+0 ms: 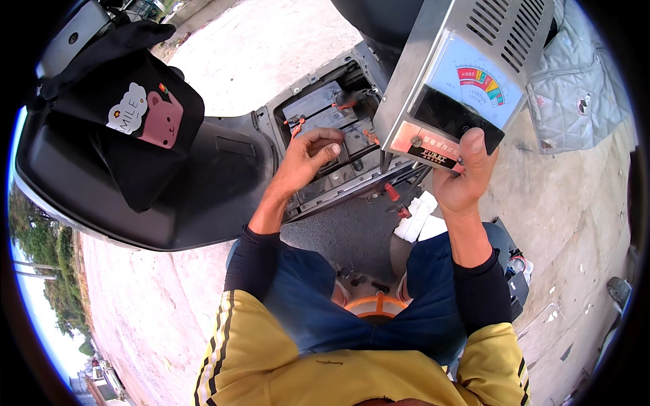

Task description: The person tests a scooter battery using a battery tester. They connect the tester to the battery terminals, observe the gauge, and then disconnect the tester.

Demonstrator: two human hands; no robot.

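Observation:
My right hand (464,172) grips a silver metal battery tester (467,74) by its lower end, thumb on its front. The box is tilted, with a coloured dial, a needle window and slotted vents. My left hand (305,159) reaches over the scooter's opened floor compartment (315,203), fingers bent and thumb and forefinger close together. What they pinch, if anything, is hidden. Beneath it lie grey batteries (311,105) with orange-red capped terminals (295,125) and short wires. A red-handled clamp (391,192) hangs by the compartment's near edge, below the tester.
At left is the scooter's black seat (223,179), bearing a black cloth bag (145,155) with a pink bear print. A pale quilted cover (575,101) hangs at right. White foam pieces (420,216) lie by my right knee, and an orange stool (376,306) shows between my legs.

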